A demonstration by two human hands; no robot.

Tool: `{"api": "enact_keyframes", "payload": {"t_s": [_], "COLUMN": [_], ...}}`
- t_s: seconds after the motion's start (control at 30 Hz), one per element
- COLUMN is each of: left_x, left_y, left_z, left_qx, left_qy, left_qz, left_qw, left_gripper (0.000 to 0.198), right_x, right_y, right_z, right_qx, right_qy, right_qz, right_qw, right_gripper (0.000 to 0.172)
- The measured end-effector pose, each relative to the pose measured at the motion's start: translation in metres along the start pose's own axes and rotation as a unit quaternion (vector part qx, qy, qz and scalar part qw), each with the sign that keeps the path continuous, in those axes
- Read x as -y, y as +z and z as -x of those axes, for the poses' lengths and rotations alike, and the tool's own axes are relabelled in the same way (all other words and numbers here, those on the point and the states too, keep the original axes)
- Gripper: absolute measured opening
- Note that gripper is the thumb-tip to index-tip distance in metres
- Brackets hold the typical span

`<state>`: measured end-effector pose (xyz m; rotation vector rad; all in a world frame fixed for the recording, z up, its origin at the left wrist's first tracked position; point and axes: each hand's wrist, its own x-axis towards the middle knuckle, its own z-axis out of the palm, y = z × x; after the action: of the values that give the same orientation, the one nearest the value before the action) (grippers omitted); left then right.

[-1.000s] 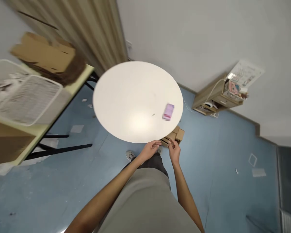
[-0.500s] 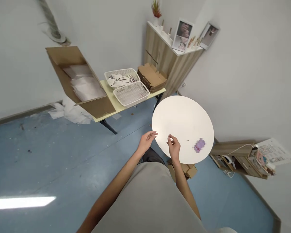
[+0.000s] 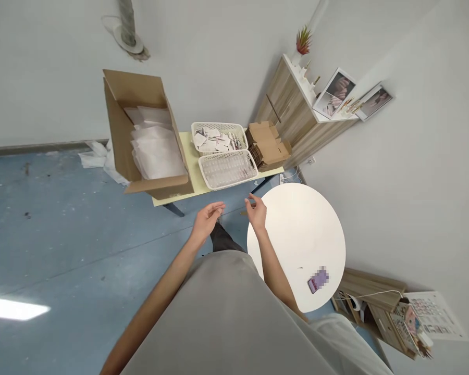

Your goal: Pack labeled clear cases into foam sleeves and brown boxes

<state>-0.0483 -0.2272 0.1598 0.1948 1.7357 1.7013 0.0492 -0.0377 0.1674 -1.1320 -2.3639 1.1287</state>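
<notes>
My left hand (image 3: 207, 221) hangs in the air over the blue floor, fingers stretched out and holding nothing. My right hand (image 3: 256, 212) is raised at the left edge of the round white table (image 3: 297, 219), its thumb and fingers apart with nothing between them. Ahead of both hands stands a low yellow table (image 3: 197, 182). It bears a white basket of clear plastic pieces (image 3: 229, 171), a white basket of printed paper pieces (image 3: 219, 138), folded brown cardboard boxes (image 3: 269, 146) and a large open carton (image 3: 113, 130) with white sheets or pouches (image 3: 158, 151) inside.
A purple phone-like thing (image 3: 318, 280), partly blurred out, lies on the round table. A wooden cabinet (image 3: 293, 104) with framed pictures and a plant stands in the corner. At lower right is a wooden shelf (image 3: 375, 284). White sheets (image 3: 96, 156) lie on the floor left of the carton.
My view and body have turned left toward the yellow table. Both hands have moved left and slightly forward, away from over the round table, and still hold nothing.
</notes>
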Motion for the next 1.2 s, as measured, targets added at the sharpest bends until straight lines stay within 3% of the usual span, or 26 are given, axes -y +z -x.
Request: {"api": "enact_keyframes", "payload": {"t_s": [0.23, 0.33, 0.43, 0.57, 0.77, 1.03, 1.2], "left_x": [-0.031, -0.037, -0.040, -0.042, -0.045, -0.039, -0.038], "left_y": [0.010, 0.015, 0.017, 0.018, 0.022, 0.015, 0.004], "left_z": [-0.098, -0.133, -0.159, -0.182, -0.196, -0.185, -0.167], "left_qx": [-0.004, -0.002, -0.005, -0.008, 0.001, 0.004, 0.006], "left_qy": [-0.005, -0.021, -0.036, -0.058, -0.073, -0.081, -0.074], "left_qz": [-0.005, 0.006, 0.009, 0.002, -0.011, -0.014, -0.014], "left_qw": [1.000, 1.000, 0.999, 0.998, 0.997, 0.997, 0.997], "left_gripper": [0.064, 0.061, 0.061, 0.060, 0.061, 0.066, 0.064], "right_x": [0.005, -0.002, -0.010, -0.016, -0.017, -0.011, -0.015], "right_y": [0.008, 0.019, 0.033, 0.052, 0.066, 0.068, 0.068], "right_z": [-0.141, -0.184, -0.209, -0.218, -0.211, -0.207, -0.207], "right_qx": [0.069, 0.123, 0.181, 0.207, 0.203, 0.218, 0.196], "right_qy": [0.060, 0.084, 0.097, 0.102, 0.081, 0.084, 0.080], "right_qz": [0.221, 0.293, 0.345, 0.378, 0.390, 0.386, 0.380], "right_qw": [0.971, 0.944, 0.916, 0.897, 0.894, 0.892, 0.900], "right_gripper": [0.039, 0.037, 0.032, 0.032, 0.037, 0.034, 0.031]}}
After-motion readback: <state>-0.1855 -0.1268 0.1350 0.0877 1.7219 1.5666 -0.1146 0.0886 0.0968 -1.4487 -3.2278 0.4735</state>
